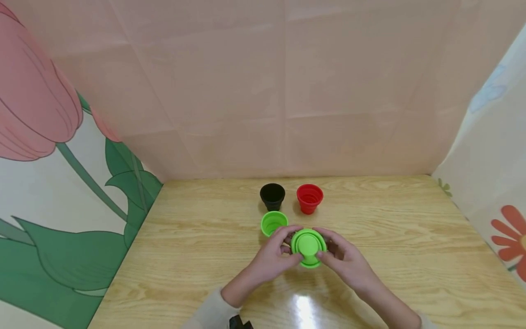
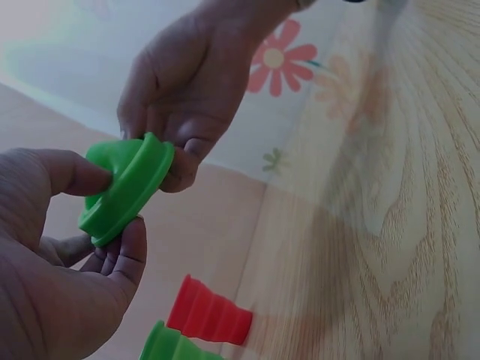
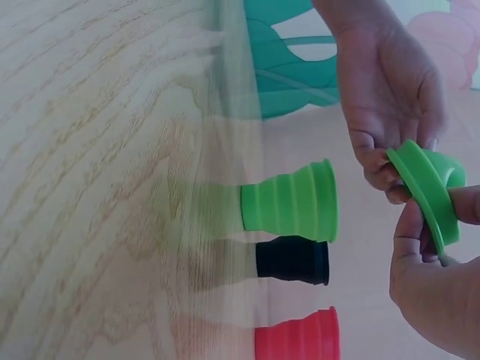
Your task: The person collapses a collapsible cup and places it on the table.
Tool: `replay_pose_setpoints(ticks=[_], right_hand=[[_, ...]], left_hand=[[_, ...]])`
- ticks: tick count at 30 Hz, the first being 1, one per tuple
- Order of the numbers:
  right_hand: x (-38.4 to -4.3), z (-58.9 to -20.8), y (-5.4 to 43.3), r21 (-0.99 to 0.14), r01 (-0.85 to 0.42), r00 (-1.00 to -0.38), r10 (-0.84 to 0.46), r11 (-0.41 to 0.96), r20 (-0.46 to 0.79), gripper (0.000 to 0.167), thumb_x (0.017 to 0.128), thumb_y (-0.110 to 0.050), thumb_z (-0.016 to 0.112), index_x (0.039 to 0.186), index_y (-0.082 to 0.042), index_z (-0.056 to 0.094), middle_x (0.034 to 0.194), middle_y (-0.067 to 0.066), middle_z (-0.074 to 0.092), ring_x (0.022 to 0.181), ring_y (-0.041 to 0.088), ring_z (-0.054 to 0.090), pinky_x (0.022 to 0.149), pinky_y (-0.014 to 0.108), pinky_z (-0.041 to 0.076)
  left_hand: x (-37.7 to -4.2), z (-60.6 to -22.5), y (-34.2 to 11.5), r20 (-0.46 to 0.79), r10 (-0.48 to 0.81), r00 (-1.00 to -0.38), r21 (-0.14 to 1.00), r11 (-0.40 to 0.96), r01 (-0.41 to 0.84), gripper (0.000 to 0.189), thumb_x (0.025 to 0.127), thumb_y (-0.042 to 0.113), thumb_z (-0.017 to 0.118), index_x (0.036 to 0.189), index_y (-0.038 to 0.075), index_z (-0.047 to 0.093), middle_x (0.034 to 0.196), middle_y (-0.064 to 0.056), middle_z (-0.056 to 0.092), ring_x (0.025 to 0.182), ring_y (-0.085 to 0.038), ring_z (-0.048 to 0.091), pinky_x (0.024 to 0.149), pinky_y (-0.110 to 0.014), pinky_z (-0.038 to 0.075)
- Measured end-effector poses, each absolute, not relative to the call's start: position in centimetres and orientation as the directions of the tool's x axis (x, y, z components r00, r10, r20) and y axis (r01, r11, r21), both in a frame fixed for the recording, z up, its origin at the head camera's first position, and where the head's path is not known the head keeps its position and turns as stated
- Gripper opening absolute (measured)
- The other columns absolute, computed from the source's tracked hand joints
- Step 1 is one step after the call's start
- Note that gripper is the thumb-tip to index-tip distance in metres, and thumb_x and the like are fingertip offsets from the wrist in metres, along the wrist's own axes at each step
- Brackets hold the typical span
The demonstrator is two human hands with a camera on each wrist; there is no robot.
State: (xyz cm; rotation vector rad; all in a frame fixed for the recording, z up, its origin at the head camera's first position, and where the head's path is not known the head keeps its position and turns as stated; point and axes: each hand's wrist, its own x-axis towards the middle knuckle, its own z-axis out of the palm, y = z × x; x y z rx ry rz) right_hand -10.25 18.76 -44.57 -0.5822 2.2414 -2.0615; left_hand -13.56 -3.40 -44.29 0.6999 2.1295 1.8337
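A bright green collapsible cup (image 1: 308, 246), folded nearly flat, is held off the table between both hands. My left hand (image 1: 273, 256) pinches its left side, with the thumb pressed on the face towards me and the fingers behind the rim. From the other side my right hand (image 1: 345, 259) grips it the same way. In the left wrist view the folded cup (image 2: 124, 187) is tilted, with one thumb pushing on its bulging side. Just beyond the left hand, a second green cup (image 1: 273, 222) stands extended on the table, partly hidden by that hand.
Behind the hands, a black cup (image 1: 272, 196) and a red cup (image 1: 310, 198) stand upright and extended on the wooden table (image 1: 197, 237). A pinkish cloth backdrop (image 1: 230, 91) rises at the table's far edge, with flower-printed sheets on both sides.
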Motion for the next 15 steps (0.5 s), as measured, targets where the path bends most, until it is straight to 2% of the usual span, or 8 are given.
replay_pose_setpoints(ticks=[6, 10, 13, 15], right_hand=[[-10.5, -44.6, 19.1, -0.956, -0.28, -0.922, -0.303, 0.086, 0.242, 0.049, 0.096, 0.003, 0.063, 0.143, 0.004, 0.049, 0.125, -0.001, 0.063, 0.106, 0.011, 0.063, 0.088, 0.026, 0.057], [-10.6, -44.2, 19.6, -0.925, -0.347, -0.888, -0.371, 0.157, 0.27, 0.047, 0.097, 0.001, 0.062, 0.143, -0.002, 0.054, 0.125, 0.004, 0.059, 0.107, 0.013, 0.061, 0.088, 0.027, 0.057], [-10.7, -43.9, 19.8, -0.903, -0.396, -0.845, -0.451, 0.169, 0.287, 0.046, 0.098, 0.002, 0.06, 0.143, -0.006, 0.056, 0.128, 0.009, 0.058, 0.109, 0.015, 0.06, 0.089, 0.028, 0.057], [-10.7, -43.8, 19.9, -0.902, -0.394, -0.838, -0.472, 0.175, 0.274, 0.045, 0.099, 0.0, 0.06, 0.143, -0.007, 0.056, 0.129, 0.01, 0.058, 0.109, 0.016, 0.06, 0.089, 0.028, 0.058]], left_hand=[[-13.6, -44.1, -3.7, 0.114, 0.506, -0.855, 0.98, 0.086, 0.181, 0.055, 0.09, -0.003, 0.065, 0.142, 0.005, 0.051, 0.12, -0.007, 0.055, 0.106, -0.019, 0.055, 0.086, -0.023, 0.055], [-13.6, -43.8, -3.9, 0.074, 0.531, -0.844, 0.989, 0.07, 0.131, 0.041, 0.095, 0.004, 0.062, 0.136, 0.003, 0.054, 0.109, -0.006, 0.058, 0.095, -0.013, 0.058, 0.078, -0.021, 0.056], [-13.5, -43.7, -4.0, 0.037, 0.562, -0.826, 0.991, 0.084, 0.101, 0.029, 0.1, 0.012, 0.061, 0.127, 0.003, 0.059, 0.1, -0.004, 0.061, 0.084, -0.009, 0.061, 0.073, -0.023, 0.056], [-13.4, -43.8, -4.0, 0.018, 0.574, -0.819, 0.991, 0.097, 0.09, 0.024, 0.101, 0.015, 0.061, 0.123, 0.004, 0.061, 0.097, -0.002, 0.062, 0.08, -0.009, 0.062, 0.071, -0.023, 0.057]])
